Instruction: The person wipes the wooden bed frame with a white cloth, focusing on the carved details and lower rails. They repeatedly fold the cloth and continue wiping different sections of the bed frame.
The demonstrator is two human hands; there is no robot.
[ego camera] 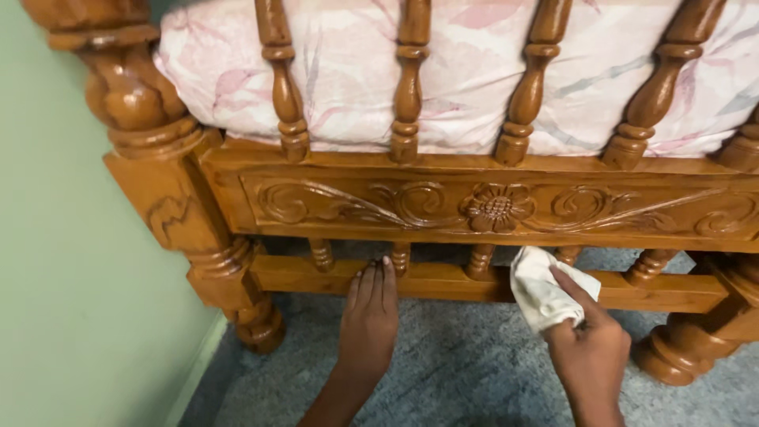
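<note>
A carved wooden bed footboard [490, 207] fills the view, with turned spindles and a flower carving at its middle. My right hand [589, 344] grips a white cloth [539, 291] and presses it against the lower wooden rail [443, 281]. My left hand [370, 316] lies flat with its fingers together, fingertips resting on the same rail further left. It holds nothing.
A mattress in a pink and white patterned sheet [466, 71] sits behind the upper spindles. A thick turned bedpost [170, 182] stands at the left beside a pale green wall [71, 300]. Blue-grey carpet [466, 372] covers the floor; another post foot [680, 352] is at the right.
</note>
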